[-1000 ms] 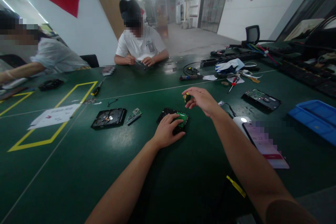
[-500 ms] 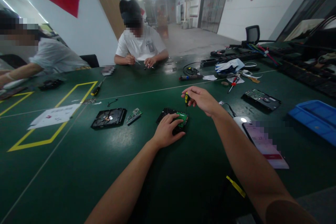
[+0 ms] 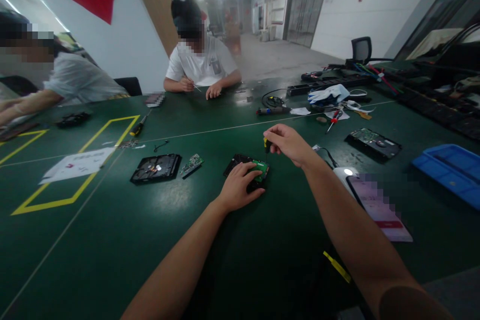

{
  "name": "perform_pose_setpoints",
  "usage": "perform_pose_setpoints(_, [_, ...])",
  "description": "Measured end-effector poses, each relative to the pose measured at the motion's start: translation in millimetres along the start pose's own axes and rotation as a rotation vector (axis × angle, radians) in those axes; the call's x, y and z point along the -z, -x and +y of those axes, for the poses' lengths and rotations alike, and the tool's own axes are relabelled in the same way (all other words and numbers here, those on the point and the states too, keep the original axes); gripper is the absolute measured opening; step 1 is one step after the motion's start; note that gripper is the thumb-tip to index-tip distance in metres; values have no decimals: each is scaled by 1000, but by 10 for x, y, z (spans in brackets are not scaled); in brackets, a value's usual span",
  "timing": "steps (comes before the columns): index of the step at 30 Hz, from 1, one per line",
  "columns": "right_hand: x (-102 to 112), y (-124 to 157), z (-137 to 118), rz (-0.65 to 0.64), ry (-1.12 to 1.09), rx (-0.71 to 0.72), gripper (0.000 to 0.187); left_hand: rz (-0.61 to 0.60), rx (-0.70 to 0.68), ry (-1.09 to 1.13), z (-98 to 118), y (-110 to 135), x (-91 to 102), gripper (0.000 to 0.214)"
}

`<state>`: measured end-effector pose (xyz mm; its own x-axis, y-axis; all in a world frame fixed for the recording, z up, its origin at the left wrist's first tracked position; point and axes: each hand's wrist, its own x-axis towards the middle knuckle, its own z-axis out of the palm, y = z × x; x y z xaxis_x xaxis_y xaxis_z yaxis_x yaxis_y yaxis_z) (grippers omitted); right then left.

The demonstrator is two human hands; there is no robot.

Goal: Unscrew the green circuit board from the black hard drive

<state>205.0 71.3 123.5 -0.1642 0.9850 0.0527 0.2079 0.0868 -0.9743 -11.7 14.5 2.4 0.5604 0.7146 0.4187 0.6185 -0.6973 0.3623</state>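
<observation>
A black hard drive (image 3: 231,162) with a green circuit board (image 3: 262,168) on top lies in front of me on the table. My left hand (image 3: 237,187) holds it down, fingers across the board and the thumb along the near side, covering much of it. Pinched in the fingers of my right hand (image 3: 285,143) is a small yellow and black screwdriver (image 3: 267,144). It stands nearly upright, its thin shaft reaching down to the board's right end; the exact contact of the tip is too small to make out.
Left of the drive lie a loose circuit board (image 3: 192,165) and a black drive casing (image 3: 155,168). Another hard drive (image 3: 373,143), a phone (image 3: 378,205) and a blue tray (image 3: 446,170) are at right. Across the table (image 3: 112,260) sits a person (image 3: 202,62); another leans in at left.
My right hand and the screwdriver have shifted very slightly, with the fingers turned a little on the handle. My left hand and the hard drive stay put. The person opposite has moved a hand.
</observation>
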Motion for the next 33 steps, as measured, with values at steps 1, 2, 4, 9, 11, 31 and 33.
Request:
perform_pose_setpoints(1, [-2, 2, -2, 7, -4, -4, 18, 0, -2, -2, -2, 2, -3, 56])
perform_pose_setpoints(2, [-2, 5, -6, 9, -11, -6, 19, 0, -3, -3, -5, 4, -5, 56])
perform_pose_setpoints(4, [6, 14, -19, -4, -25, -1, 18, -2, -1, -4, -11, 6, -9, 56])
perform_pose_setpoints(9, [39, 33, -51, -20, 4, 49, 10, -7, 7, -2, -12, 6, -4, 56])
perform_pose_setpoints(11, [44, 28, -51, -17, 12, 50, 12, -8, 7, 0, -10, 5, -1, 56])
perform_pose_setpoints(31, [35, 3, -52, -14, 13, 11, 18, 9, -11, -3, -23, 8, -9, 57])
perform_pose_setpoints(33, [40, 4, -49, -18, 22, 18, 18, 11, -14, 1, -25, 5, -10, 56])
